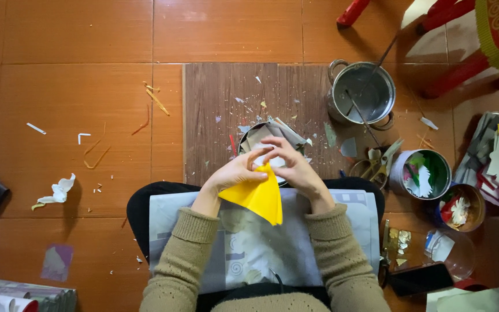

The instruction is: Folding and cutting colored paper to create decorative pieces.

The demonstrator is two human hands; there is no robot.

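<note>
Both hands, left hand point(235, 173) and right hand point(295, 167), pinch a folded yellow paper point(258, 199) at frame centre (fingers closed); the steel pot point(362, 95), upper right, holds a stick.

A brown board point(215, 110) (littered with paper scraps point(244, 101)) lies on the orange tiled floor point(76, 34), a steel pot point(362, 92) beside it.

My left hand point(235, 172) and right hand point(294, 167) meet fingertip to fingertip ahead of me, fingers curled and pinched, forearms angled inward from both sides.
</note>
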